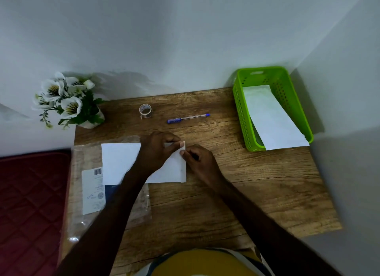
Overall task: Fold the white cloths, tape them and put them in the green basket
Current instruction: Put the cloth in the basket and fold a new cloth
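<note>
A folded white cloth (121, 162) lies flat on the wooden table (257, 183), left of centre. My left hand (158, 150) rests on its upper right part, thumb and fingers pinching the top right corner. My right hand (199, 162) touches the same corner from the right edge, fingers closed on it. A roll of clear tape (145, 110) stands behind the cloth. The green basket (240, 111) sits at the back right with a folded white cloth (271, 123) lying in it, its near end hanging over the rim.
A blue pen (188, 118) lies between the tape and the basket. A clear plastic bag with a printed label (92, 191) lies under the cloth at the left edge. A pot of white flowers (67, 100) stands at the back left corner. A red mattress (30, 203) is left of the table.
</note>
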`<control>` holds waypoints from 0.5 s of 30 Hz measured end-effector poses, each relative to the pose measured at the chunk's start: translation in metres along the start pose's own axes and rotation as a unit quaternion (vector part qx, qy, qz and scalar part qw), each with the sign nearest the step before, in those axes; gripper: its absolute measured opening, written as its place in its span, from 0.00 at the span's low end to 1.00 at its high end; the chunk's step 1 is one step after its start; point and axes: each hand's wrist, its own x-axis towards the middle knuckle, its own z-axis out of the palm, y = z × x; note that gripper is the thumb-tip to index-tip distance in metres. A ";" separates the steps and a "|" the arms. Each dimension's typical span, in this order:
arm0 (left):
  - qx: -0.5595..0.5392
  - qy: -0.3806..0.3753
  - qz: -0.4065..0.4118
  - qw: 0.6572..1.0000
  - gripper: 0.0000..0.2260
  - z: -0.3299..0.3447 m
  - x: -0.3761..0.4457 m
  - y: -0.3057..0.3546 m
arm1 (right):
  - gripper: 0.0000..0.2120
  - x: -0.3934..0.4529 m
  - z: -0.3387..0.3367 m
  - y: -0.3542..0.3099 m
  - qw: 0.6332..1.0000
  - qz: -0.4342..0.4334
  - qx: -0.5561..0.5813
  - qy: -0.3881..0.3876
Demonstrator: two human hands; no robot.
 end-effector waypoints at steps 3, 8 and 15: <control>0.025 0.046 0.002 0.999 0.08 -0.002 -0.002 0.007 | 0.12 -0.010 0.000 0.002 1.000 -0.013 0.025 -0.003; 0.032 0.110 -0.013 0.993 0.10 -0.015 0.003 0.020 | 0.14 -0.035 -0.005 0.005 0.999 -0.007 0.035 -0.027; -0.074 0.177 -0.150 0.970 0.07 -0.032 0.008 0.042 | 0.07 -0.028 -0.035 -0.021 0.975 -0.009 0.171 0.143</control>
